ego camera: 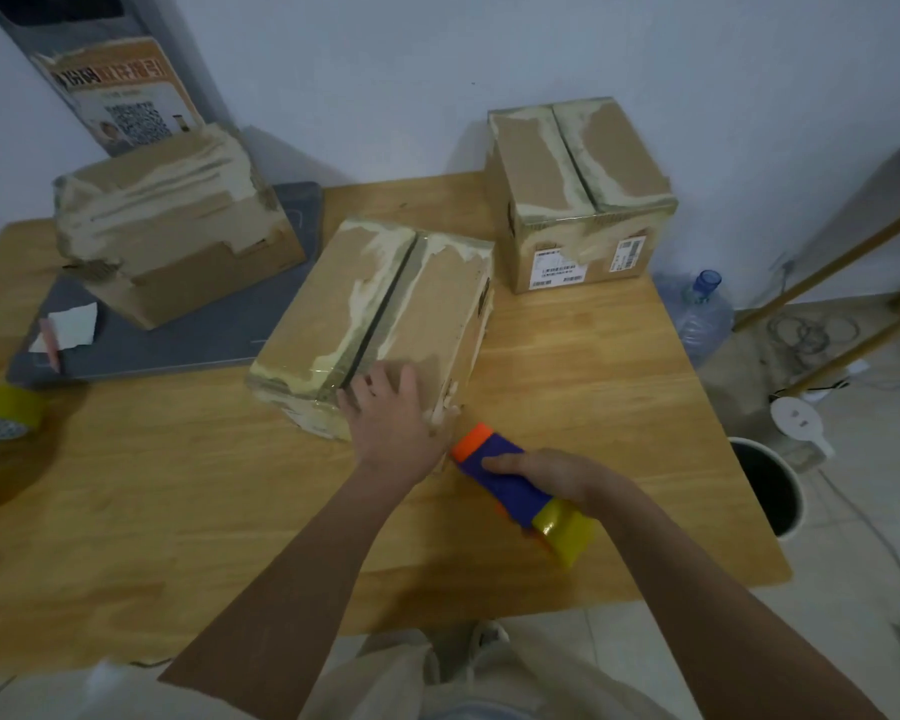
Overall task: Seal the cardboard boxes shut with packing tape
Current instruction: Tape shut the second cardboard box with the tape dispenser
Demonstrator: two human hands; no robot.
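Bare wooden table (178, 511) open along the near edge, middle box (375, 314) blocking the centre, left box (172, 220) and right box (572, 194) crowding the back, tape rolls (1, 413) at far left

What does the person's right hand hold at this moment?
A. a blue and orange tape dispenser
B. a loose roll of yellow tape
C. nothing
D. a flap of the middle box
A: the right hand grips the blue and orange tape dispenser, resting on the wooden table beside the middle box.
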